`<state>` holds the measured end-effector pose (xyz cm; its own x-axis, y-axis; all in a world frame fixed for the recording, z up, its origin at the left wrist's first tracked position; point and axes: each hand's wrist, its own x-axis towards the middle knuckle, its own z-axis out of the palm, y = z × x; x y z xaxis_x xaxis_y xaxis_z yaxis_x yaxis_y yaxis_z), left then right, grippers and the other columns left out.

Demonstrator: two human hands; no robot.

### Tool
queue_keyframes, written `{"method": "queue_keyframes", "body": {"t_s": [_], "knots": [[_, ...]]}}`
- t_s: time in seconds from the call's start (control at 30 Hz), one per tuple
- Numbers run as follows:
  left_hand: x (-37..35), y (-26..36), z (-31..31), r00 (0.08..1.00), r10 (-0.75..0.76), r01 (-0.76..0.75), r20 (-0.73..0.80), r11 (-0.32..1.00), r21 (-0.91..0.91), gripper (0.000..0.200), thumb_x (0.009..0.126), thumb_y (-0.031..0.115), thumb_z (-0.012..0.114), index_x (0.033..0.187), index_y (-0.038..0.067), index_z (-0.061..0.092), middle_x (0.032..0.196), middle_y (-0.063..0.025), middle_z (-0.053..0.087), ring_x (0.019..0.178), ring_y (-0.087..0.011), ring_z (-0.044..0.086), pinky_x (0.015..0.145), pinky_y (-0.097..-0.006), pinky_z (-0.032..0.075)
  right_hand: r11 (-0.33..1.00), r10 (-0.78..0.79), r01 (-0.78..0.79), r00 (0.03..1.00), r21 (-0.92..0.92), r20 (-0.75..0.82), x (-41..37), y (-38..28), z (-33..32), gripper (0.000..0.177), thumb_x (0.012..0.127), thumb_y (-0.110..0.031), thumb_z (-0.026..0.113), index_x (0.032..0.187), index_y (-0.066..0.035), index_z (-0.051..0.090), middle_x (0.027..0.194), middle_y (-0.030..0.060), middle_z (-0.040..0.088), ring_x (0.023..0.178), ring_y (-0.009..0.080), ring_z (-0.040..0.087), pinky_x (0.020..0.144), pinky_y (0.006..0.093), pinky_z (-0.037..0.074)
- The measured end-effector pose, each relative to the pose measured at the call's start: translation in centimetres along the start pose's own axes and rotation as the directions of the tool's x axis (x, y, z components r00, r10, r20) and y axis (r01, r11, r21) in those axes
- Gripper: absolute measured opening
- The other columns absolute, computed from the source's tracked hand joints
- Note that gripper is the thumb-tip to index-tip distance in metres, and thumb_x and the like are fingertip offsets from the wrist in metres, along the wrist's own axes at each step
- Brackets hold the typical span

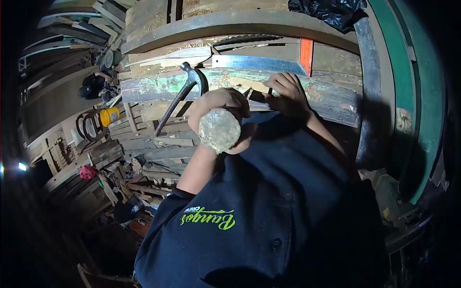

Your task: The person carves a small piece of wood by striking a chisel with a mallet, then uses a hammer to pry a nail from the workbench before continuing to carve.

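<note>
My left hand (218, 101) is closed around a thick round-ended block (219, 130). Its pale, rough, worn end faces the camera, and the rest of it is hidden. To the right, my right hand (288, 91) rests at the green-flecked plank (163, 86) with its fingers curled; what they grip, if anything, cannot be made out. Wood chips and a dark notch show on the plank between the two hands. Left of my left hand, a claw hammer (180, 101) lies across the plank's edge. Beyond my hands lies a try square (259, 62) with a metal blade and orange stock.
A long beam (240, 21) runs along the far side, with a black plastic bag (331, 13) on it. A grey pole (367, 72) and green boards (418, 81) stand right. At left are a yellow bucket (109, 116), scrap wood and another person (92, 86) in dark clothing.
</note>
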<state>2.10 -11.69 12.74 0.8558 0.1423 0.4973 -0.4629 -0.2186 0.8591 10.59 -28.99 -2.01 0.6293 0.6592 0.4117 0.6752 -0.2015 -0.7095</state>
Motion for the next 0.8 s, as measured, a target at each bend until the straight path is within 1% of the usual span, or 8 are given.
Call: {"method": "queue_keyframes", "body": {"t_s": [0.2, 0.23, 0.4, 0.5, 0.53, 0.57, 0.6, 0.8], "knots": [[0.7, 1.6, 0.3, 0.995, 0.095, -0.095, -0.004, 0.984, -0.149, 0.043, 0.064, 0.012, 0.078, 0.098, -0.001, 0.055, 0.074, -0.0118, 0.061, 0.059, -0.0229, 0.062, 0.058, -0.0323, 0.053, 0.999, 0.017, -0.018, 1.000, -0.033, -0.013, 0.3, -0.6, -0.1, 0.025, 0.081, -0.025, 0.071, 0.096, -0.005, 0.066, 0.091, 0.0078, 0.060, 0.090, 0.0279, 0.058, 0.084, 0.0396, 0.042], [-0.5, 1.8, -0.9, 0.996, -0.056, 0.033, 0.074, 0.960, 0.280, 0.045, 0.062, 0.013, 0.078, 0.099, -0.002, 0.056, 0.073, -0.0120, 0.061, 0.058, -0.0228, 0.062, 0.059, -0.0319, 0.053, 0.999, 0.014, -0.014, 1.000, -0.034, -0.013, 0.3, -0.6, -0.2, 0.025, 0.081, -0.025, 0.071, 0.096, -0.005, 0.066, 0.091, 0.0078, 0.060, 0.090, 0.0279, 0.058, 0.084, 0.0396, 0.042], [-0.6, 0.2, -0.2, 0.998, -0.009, 0.009, -0.060, 1.000, -0.016, 0.045, 0.061, 0.013, 0.078, 0.098, -0.001, 0.057, 0.071, -0.0113, 0.062, 0.058, -0.0224, 0.063, 0.059, -0.0313, 0.053, 1.000, 0.007, -0.007, 1.000, -0.001, -0.006, 0.0, -0.2, 0.0, 0.028, 0.074, -0.019, 0.074, 0.097, -0.005, 0.066, 0.091, 0.0075, 0.060, 0.090, 0.0273, 0.058, 0.083, 0.0389, 0.042], [0.7, 1.3, 0.0, 0.989, 0.146, -0.146, -0.004, 0.981, -0.129, 0.045, 0.062, 0.013, 0.078, 0.099, -0.002, 0.056, 0.068, -0.0100, 0.061, 0.057, -0.0219, 0.063, 0.057, -0.0305, 0.053, 1.000, 0.016, -0.016, 1.000, 0.002, -0.010, -0.2, -0.2, 0.1, 0.028, 0.075, -0.021, 0.073, 0.097, -0.005, 0.067, 0.092, 0.0078, 0.060, 0.091, 0.0277, 0.058, 0.083, 0.0393, 0.042], [-0.2, 1.1, -0.5, 0.998, 0.029, -0.028, 0.049, 0.999, -0.021, 0.046, 0.061, 0.014, 0.079, 0.097, -0.001, 0.057, 0.070, -0.0104, 0.062, 0.058, -0.0226, 0.063, 0.058, -0.0311, 0.053, 1.000, 0.010, -0.010, 1.000, 0.004, -0.010, -0.2, -0.1, 0.2, 0.028, 0.076, -0.022, 0.072, 0.098, -0.005, 0.066, 0.092, 0.0078, 0.060, 0.091, 0.0280, 0.058, 0.083, 0.0394, 0.042], [-0.5, 0.3, -0.5, 1.000, 0.013, -0.015, 0.012, 0.985, 0.172, 0.046, 0.060, 0.016, 0.080, 0.097, -0.001, 0.057, 0.071, -0.0101, 0.062, 0.059, -0.0220, 0.064, 0.058, -0.0310, 0.053, 1.000, -0.003, 0.003, 1.000, 0.003, -0.010, -0.1, 0.0, 0.1, 0.028, 0.077, -0.024, 0.071, 0.098, -0.005, 0.066, 0.092, 0.0079, 0.061, 0.091, 0.0282, 0.058, 0.083, 0.0395, 0.042], [-0.8, -0.1, -0.7, 1.000, 0.024, -0.025, 0.010, 0.982, 0.185, 0.045, 0.060, 0.017, 0.079, 0.096, 0.000, 0.057, 0.071, -0.0099, 0.062, 0.060, -0.0213, 0.064, 0.058, -0.0306, 0.053, 1.000, -0.014, 0.015, 1.000, 0.012, -0.027, -0.1, 0.1, 0.2, 0.028, 0.079, -0.026, 0.070, 0.097, -0.005, 0.066, 0.093, 0.0082, 0.061, 0.091, 0.0284, 0.058, 0.083, 0.0397, 0.042], [0.5, 1.9, -0.1, 0.997, 0.072, -0.071, 0.019, 0.997, -0.041, 0.042, 0.060, 0.016, 0.078, 0.092, 0.001, 0.057, 0.071, -0.0100, 0.062, 0.061, -0.0215, 0.065, 0.060, -0.0302, 0.055, 0.999, 0.044, -0.044, 0.999, -0.014, 0.001, 0.1, -0.3, 0.0, 0.028, 0.075, -0.022, 0.072, 0.097, -0.005, 0.066, 0.094, 0.0082, 0.061, 0.093, 0.0280, 0.058, 0.086, 0.0400, 0.042]]}}
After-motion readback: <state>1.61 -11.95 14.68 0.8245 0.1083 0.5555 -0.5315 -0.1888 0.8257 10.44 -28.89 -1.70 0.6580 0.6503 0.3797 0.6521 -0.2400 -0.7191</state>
